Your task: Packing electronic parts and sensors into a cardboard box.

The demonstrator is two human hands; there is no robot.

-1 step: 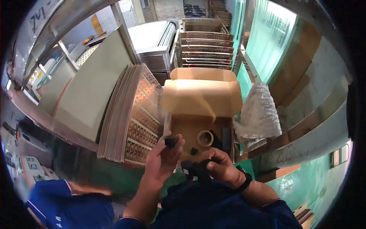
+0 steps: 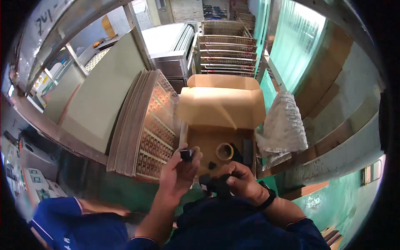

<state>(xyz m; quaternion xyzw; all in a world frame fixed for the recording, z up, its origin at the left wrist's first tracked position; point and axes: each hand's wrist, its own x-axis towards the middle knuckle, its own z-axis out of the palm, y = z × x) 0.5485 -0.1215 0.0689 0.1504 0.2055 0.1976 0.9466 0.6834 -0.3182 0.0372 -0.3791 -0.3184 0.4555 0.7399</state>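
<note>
Workshop, green floor (image 2: 333,200); open brown cardboard box (image 2: 221,125) at 12 o'clock holds a tape roll (image 2: 224,151), mostly unfilled. Left hand (image 2: 177,173) pinches small black plastic part (image 2: 187,154); right hand (image 2: 241,183) grips black parts cluster (image 2: 212,183) at 6 o'clock, not yet boxed

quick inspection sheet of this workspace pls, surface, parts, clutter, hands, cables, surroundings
surface: green floor, with an open cardboard box on it
job's things: small black part in the left hand; black parts in the right hand; tape roll and more black pieces in the box
clutter: white crumpled sheet right of the box; stack of printed flat cartons on its left
hands: both closed on black parts, over the box's near edge
cables: nothing seen
surroundings: metal racks behind; a person in blue at lower left
</note>
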